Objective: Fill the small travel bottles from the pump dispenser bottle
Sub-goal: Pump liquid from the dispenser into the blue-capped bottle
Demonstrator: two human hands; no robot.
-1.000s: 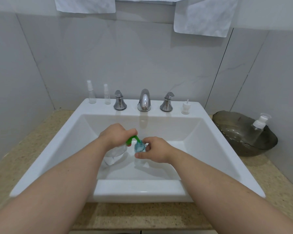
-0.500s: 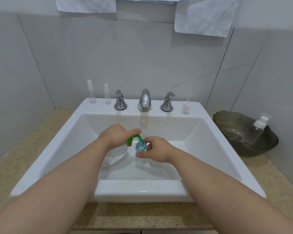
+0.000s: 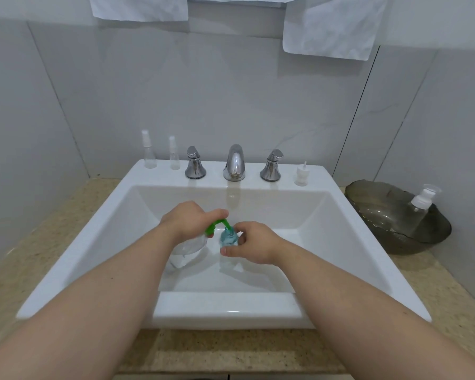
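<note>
Step in hand, as I read it: pumping into one travel bottle. Left hand (image 3: 188,223) is curled over the top of the clear plastic pump dispenser bottle (image 3: 185,249), forefinger lying along its green pump spout (image 3: 217,224). Right hand (image 3: 254,242) pinches the small blue-tinted travel bottle (image 3: 228,237) between thumb and fingers, mouth up under the spout tip. Both bottles are mid-basin in the white rectangular sink (image 3: 340,242), just beside each other. Can't tell the fill level, or whether the small one rests on the basin floor.

To do it well: spout tip dead over the mouth, slow full strokes, small bottle upright and braced, stop short of the neck so the cap goes on dry. The narrow mouth is the main spill risk.

Tall slim clear spray bottle (image 3: 148,152) and shorter clear spray bottle (image 3: 174,154) stand at the sink's back left corner; both look empty, so likely next.
</note>
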